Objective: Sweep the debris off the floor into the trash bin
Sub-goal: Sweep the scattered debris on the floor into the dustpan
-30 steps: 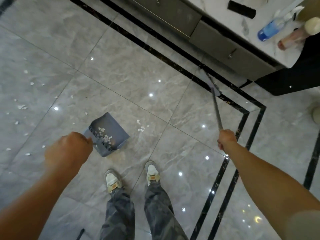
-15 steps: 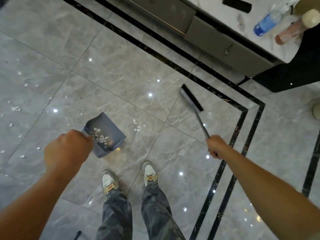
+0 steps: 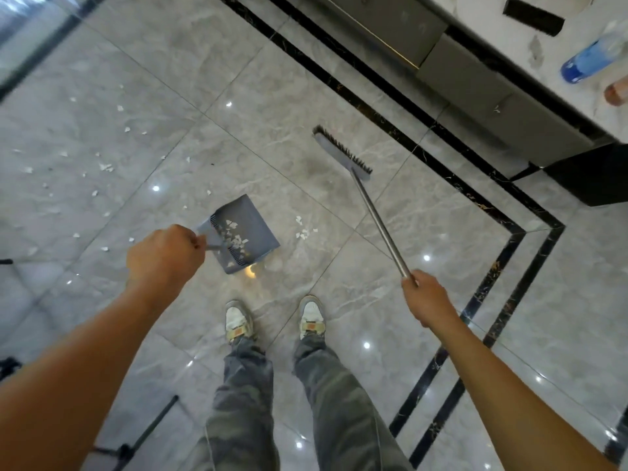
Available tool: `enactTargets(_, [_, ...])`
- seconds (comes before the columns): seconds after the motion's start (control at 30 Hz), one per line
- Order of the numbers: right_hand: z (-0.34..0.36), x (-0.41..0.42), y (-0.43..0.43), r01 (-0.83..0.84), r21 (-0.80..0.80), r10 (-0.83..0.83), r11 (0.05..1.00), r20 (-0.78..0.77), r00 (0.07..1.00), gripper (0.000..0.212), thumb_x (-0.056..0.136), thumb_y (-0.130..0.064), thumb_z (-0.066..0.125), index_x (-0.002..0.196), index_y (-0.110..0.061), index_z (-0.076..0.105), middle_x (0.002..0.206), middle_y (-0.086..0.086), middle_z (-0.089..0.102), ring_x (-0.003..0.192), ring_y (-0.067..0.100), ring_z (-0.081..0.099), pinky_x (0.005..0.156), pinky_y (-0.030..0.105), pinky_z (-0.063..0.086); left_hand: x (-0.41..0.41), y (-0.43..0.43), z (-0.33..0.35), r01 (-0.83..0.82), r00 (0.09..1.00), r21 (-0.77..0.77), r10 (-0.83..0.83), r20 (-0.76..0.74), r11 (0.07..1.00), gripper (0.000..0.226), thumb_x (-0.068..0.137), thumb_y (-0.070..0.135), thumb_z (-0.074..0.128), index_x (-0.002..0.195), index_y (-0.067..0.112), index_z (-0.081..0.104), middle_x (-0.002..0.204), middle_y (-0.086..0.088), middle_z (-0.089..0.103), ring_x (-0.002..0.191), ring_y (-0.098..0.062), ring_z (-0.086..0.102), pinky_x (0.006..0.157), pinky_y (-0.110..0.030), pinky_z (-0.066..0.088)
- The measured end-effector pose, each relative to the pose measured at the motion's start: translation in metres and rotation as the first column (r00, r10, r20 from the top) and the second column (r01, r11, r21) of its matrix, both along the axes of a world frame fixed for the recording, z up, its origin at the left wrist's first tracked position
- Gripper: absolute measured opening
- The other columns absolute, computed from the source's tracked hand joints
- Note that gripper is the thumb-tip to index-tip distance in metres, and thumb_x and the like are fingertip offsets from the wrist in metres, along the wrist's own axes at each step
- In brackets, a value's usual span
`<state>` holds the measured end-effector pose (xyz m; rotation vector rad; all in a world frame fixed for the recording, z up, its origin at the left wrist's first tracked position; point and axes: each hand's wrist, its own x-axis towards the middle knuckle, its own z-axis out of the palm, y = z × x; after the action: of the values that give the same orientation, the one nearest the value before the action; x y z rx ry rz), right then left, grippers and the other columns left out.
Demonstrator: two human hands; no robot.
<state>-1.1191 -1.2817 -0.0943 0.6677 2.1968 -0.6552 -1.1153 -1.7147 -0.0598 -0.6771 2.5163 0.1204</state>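
Far left: white debris scraps point(image 3: 102, 166) strewn over grey floor tiles point(image 3: 272, 96). Next, left hand point(image 3: 163, 256), fingers curled tight round the handle of a blue-grey dustpan point(image 3: 248, 229) low by the floor, more scraps inside. Just right of the pan, a small pile point(image 3: 304, 231) of scraps. Then a broom point(image 3: 341, 153), metal handle clasped in right hand point(image 3: 424, 297), fingers wrapped closed. Top right, counter point(image 3: 577, 45) with blue bottle point(image 3: 588, 61).

Bright, even overhead light: pinpoint lamp reflections sparkle all over the glossy floor point(image 3: 272, 96), with a warm glare patch near centre. Shadows are faint and soft. Blur smears the 10 and 2 o'clock corners, and wide-angle distortion bends the edges.
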Motion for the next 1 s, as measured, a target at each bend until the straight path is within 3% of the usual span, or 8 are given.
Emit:
enactTargets(0.13, [-0.037,-0.030,-0.026,0.019,0.031,-0.020,0.999,0.045,0.999,0.031,0.099,-0.024,0.046,0.119,-0.012,0.066,0.079,0.010,0.062,0.054,0.024,0.055,0.042,0.022,0.041,0.032,-0.033,0.012,0.023,0.998,0.080,-0.027,0.048,0.997,0.048,0.101,0.061,0.046,0.074,0.028,0.068,0.063,0.000,0.063,0.060,-0.028,0.063,0.059,-0.035,0.055])
enactTargets(0.3, [-0.054,-0.003,-0.061,-0.221,0.069,0.204,0.973,0.195,0.959,0.045,0.097,-0.015,0.045,0.141,-0.008,0.054,0.123,0.018,0.064,0.098,0.035,0.068,0.069,0.032,0.055,0.065,-0.050,0.021,0.111,0.992,0.075,-0.115,0.047,0.991,0.043,0.100,0.057,0.052,0.082,0.027,0.076,0.066,-0.003,0.065,0.064,-0.031,0.064,0.061,-0.034,0.055])
enactTargets(0.37, [-0.050,0.020,-0.061,-0.332,0.106,0.300,0.937,0.239,0.923,0.044,0.098,-0.017,0.044,0.140,-0.010,0.055,0.126,0.015,0.064,0.103,0.032,0.067,0.084,0.037,0.058,0.072,-0.054,0.026,0.142,0.987,0.084,-0.147,0.058,0.986,0.043,0.100,0.057,0.052,0.086,0.025,0.077,0.074,-0.006,0.070,0.070,-0.033,0.068,0.062,-0.034,0.055])
enactTargets(0.53, [-0.013,0.060,-0.029,-0.571,0.195,0.511,0.797,0.287,0.811,0.034,0.101,-0.020,0.042,0.130,-0.014,0.059,0.117,0.011,0.066,0.084,0.024,0.059,0.071,0.032,0.048,0.089,-0.064,0.031,0.234,0.963,0.112,-0.246,0.112,0.966,0.042,0.100,0.057,0.052,0.089,0.025,0.076,0.076,-0.002,0.066,0.071,-0.028,0.062,0.066,-0.032,0.051])
enactTargets(0.63, [0.011,0.072,0.006,-0.459,0.157,0.428,0.875,0.195,0.883,0.022,0.104,-0.028,0.046,0.108,-0.014,0.062,0.101,0.010,0.068,0.077,0.021,0.061,0.062,0.031,0.046,0.095,-0.059,0.024,0.248,0.958,0.166,-0.267,0.103,0.954,0.040,0.102,0.053,0.054,0.090,0.022,0.077,0.077,-0.004,0.065,0.072,-0.028,0.062,0.068,-0.033,0.053])
enactTargets(0.77, [0.022,0.098,0.014,-0.232,0.123,0.220,0.965,0.103,0.970,0.025,0.105,-0.031,0.043,0.094,-0.014,0.058,0.094,0.012,0.065,0.075,0.023,0.061,0.058,0.030,0.046,0.098,-0.047,0.004,0.219,0.969,0.224,-0.238,0.059,0.950,0.038,0.100,0.052,0.054,0.092,0.021,0.075,0.092,-0.011,0.076,0.080,-0.034,0.068,0.071,-0.037,0.057])
enactTargets(0.87, [0.004,0.100,-0.012,-0.034,0.129,0.016,0.991,0.138,0.990,0.027,0.106,-0.025,0.040,0.107,-0.008,0.060,0.083,0.014,0.062,0.059,0.025,0.054,0.047,0.025,0.042,0.096,-0.032,-0.008,0.204,0.977,0.190,-0.213,0.031,0.960,0.039,0.100,0.054,0.053,0.100,0.023,0.075,0.097,-0.009,0.076,0.084,-0.033,0.069,0.069,-0.035,0.053])
enactTargets(1.0, [-0.017,0.113,-0.066,0.169,0.134,-0.203,0.976,0.305,0.930,0.038,0.102,-0.006,0.031,0.129,-0.006,0.057,0.067,0.012,0.052,0.048,0.017,0.041,0.035,0.017,0.031,0.086,-0.022,-0.017,0.180,0.983,0.161,-0.181,-0.010,0.970,0.038,0.099,0.052,0.051,0.101,0.024,0.077,0.098,-0.009,0.075,0.087,-0.036,0.070,0.067,-0.034,0.049])
